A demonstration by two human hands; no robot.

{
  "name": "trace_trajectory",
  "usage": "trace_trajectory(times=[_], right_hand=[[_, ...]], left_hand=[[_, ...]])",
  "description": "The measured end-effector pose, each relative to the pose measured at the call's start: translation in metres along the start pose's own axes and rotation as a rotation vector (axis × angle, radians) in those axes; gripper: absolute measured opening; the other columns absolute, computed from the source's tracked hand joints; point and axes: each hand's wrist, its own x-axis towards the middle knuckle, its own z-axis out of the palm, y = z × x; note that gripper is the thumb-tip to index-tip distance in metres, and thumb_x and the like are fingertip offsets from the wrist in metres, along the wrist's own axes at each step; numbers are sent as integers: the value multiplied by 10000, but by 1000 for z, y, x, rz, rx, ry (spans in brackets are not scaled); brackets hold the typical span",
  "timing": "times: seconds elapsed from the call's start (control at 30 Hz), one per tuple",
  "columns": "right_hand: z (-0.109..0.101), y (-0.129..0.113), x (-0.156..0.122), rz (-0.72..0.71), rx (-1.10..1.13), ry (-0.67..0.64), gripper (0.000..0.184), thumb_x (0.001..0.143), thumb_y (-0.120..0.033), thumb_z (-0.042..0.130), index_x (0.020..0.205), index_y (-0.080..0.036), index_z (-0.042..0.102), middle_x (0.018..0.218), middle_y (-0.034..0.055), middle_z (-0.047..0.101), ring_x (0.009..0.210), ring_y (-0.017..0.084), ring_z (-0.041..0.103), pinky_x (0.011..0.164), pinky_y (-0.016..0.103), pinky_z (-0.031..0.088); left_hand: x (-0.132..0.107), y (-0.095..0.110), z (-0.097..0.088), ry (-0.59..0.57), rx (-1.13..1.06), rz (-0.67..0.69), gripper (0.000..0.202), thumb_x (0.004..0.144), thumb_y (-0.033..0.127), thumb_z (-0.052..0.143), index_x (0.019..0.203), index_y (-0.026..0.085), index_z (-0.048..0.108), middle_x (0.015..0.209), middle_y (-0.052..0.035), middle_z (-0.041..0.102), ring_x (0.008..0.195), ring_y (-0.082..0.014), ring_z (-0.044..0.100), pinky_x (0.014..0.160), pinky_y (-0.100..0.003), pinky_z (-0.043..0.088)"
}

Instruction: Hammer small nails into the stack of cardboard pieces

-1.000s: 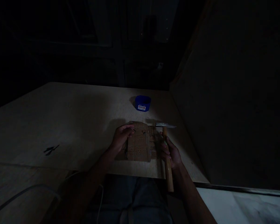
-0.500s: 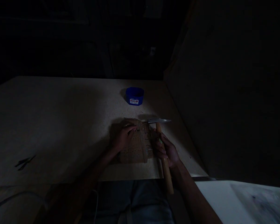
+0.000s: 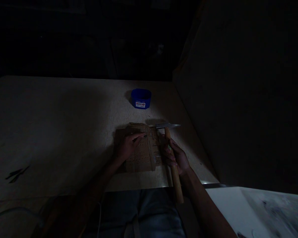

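My right hand (image 3: 177, 156) is wrapped round the wooden handle of a hammer (image 3: 174, 172), whose metal head points away from me. A piece of brown cardboard (image 3: 140, 160) with rows of small holes lies on the table in front of me. Over its left part rests my left hand (image 3: 127, 145), thumb and fingertips pinched together near the cardboard's raised fold. Something small and dark shows at those fingertips, too dim to name. Along the cardboard's right side, beside the hammer, runs a strip with a grid of holes (image 3: 158, 160).
A blue plastic tub (image 3: 141, 99) with a white label stands beyond the cardboard. Several thin dark strips (image 3: 17, 174) lie on the table (image 3: 52, 132) at the left. A tall dark panel (image 3: 243, 99) rises along the right edge. The light is very dim.
The view has shifted slightly, so everything appears a little further left and up. My left fingers look straighter over the cardboard. The hammer stays in my right hand.
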Motion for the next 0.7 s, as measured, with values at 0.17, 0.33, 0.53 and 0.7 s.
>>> trace_trajectory(times=[0.17,0.33,0.53,0.7], right_hand=[[-1,0,0,6,2,-2,275,971,-311,595,1232,-241,544,661,-84,519,372,27,293,289,75,289],[-1,0,1,4,11,-12,272,954,-290,617,1211,-228,558,656,-76,540,371,28,290,286,75,288],[-1,0,1,5,7,9,285,950,-295,620,1220,-233,550,654,-76,535,376,26,295,291,69,269],[-2,1,1,0,-3,16,294,956,-317,611,1232,-244,538,652,-86,520,368,27,270,285,76,246]], left_hand=[[-3,-2,1,65,36,31,225,926,303,625,1094,265,770,1113,-1,780,1006,-200,744,937,-348,597],[-3,-5,1,79,90,39,230,927,301,629,1110,277,767,1108,12,777,991,-189,752,909,-317,611],[-1,-4,0,88,100,55,202,910,278,652,1071,268,774,1071,9,789,965,-184,758,886,-305,619],[-1,-2,-1,73,115,58,206,914,270,641,1081,254,761,1093,2,786,993,-178,750,914,-301,606]])
